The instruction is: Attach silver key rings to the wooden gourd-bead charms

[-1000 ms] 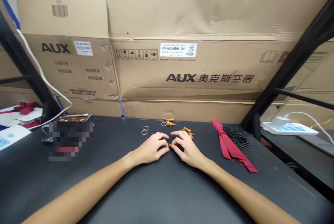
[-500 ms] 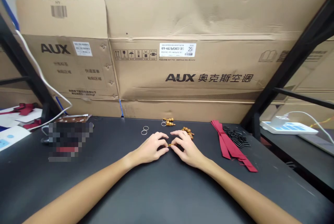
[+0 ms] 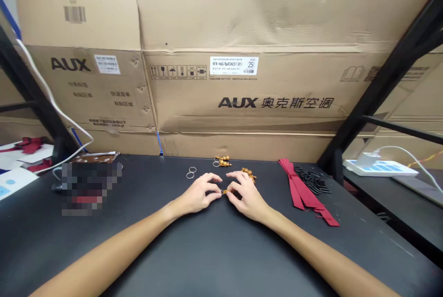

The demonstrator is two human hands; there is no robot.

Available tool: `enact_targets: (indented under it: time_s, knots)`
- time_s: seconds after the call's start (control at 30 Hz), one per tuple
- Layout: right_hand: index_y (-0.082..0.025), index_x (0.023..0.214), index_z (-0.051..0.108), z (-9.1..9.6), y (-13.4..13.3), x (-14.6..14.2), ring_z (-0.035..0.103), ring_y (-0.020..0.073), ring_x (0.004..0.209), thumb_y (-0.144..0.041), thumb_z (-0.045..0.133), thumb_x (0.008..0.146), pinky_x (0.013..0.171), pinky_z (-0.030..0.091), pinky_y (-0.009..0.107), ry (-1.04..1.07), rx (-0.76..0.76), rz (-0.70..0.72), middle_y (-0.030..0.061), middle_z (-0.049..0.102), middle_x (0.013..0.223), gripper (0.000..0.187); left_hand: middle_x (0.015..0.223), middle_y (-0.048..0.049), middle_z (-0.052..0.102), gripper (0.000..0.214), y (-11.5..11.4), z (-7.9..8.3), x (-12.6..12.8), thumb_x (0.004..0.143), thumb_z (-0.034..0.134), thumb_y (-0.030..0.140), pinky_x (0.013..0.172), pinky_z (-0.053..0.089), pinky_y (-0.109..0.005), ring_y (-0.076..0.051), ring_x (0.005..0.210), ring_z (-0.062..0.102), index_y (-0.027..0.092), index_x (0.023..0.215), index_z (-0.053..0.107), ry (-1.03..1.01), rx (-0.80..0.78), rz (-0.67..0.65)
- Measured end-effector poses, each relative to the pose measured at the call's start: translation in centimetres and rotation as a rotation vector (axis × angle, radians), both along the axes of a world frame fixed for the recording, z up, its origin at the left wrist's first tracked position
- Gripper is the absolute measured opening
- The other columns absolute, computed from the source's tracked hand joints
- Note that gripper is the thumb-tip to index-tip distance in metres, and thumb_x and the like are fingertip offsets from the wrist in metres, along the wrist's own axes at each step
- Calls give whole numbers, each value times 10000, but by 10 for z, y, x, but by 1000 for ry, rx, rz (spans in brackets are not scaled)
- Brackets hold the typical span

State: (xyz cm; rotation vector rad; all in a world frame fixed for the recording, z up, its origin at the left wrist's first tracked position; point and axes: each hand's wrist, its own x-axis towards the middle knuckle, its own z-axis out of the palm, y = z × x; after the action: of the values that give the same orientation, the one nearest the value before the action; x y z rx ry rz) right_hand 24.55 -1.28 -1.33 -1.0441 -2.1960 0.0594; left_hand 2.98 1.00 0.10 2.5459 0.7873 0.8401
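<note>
My left hand (image 3: pixel 204 192) pinches a small metal key ring (image 3: pixel 222 192), most of it hidden by the fingertips. Facing it, my right hand (image 3: pixel 246 195) grips a small yellow-brown pendant (image 3: pixel 225 192), whose end shows between the two hands. Ring and pendant meet here, but I cannot tell whether they are linked. Behind my right fingers lies a pile of brown gourd-shaped wooden pendants (image 3: pixel 249 173), partly covered. Farther back are gourd pendants with a ring (image 3: pixel 223 162). Two loose key rings (image 3: pixel 191 172) lie beyond my left hand.
Red ribbons (image 3: pixel 306 193) and black clasps (image 3: pixel 314 181) lie on the right of the dark table (image 3: pixel 207 251). A cardboard box wall (image 3: pixel 242 126) closes off the back. Black metal frame bars stand at both sides. A power strip (image 3: pixel 380 167) is far right, a blurred item at left.
Both hands stay nearly in place. A small gap has opened between the fingertips, with more of the ring and pendant showing. The view has shifted slightly.
</note>
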Motion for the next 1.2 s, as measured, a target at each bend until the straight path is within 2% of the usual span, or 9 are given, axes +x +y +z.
enact_targets:
  time_s: [0.33,0.53,0.63,0.73,0.93,1.07,1.2]
  knots:
    - [-234,814,609,4,-4,0,468,264,1169,-241,539,895,992,393,513,40,-43,92,90,548,1226,107,1187,-59,579,137,-4,5,1,903,543,235,1007,418,-362,-203,1127,546,201,836,657,4,-57,-5]
    - [-214,729,585,2,1,0,474,277,1144,-180,540,844,945,417,520,82,-35,33,96,570,1174,128,1213,-59,563,111,-2,6,0,889,567,234,1017,402,-379,-215,1132,536,201,836,660,22,-73,-17]
    - [-213,748,593,1,3,1,491,275,1128,-204,529,863,904,446,503,103,-54,7,101,577,1151,132,1202,-55,568,112,-2,6,0,890,566,236,1004,412,-374,-210,1113,544,202,837,659,33,-77,-14]
    - [-213,767,600,-1,3,3,480,281,1139,-221,530,876,915,432,516,39,-16,-34,104,569,1171,130,1200,-52,571,113,-2,4,0,888,565,242,1003,408,-377,-214,1107,536,207,839,661,69,-29,3]
    - [-216,880,640,-5,14,17,402,317,1214,-254,493,918,905,417,507,-156,102,-136,120,549,1236,157,1157,-69,575,124,2,-2,-3,884,543,228,983,403,-410,-226,1065,536,193,810,636,121,140,155]
    - [-227,989,641,-4,20,23,433,283,1199,-304,455,946,912,420,463,-104,63,-246,111,560,1225,206,1122,-73,592,111,9,-5,-9,875,536,203,948,405,-437,-239,1052,539,187,796,612,162,219,289]
    - [-256,1041,637,-2,19,21,381,313,1258,-429,555,882,957,391,494,-157,35,-243,97,539,1282,248,1110,-81,593,86,17,-7,-12,872,541,211,925,422,-415,-239,1066,538,186,821,605,165,232,335]
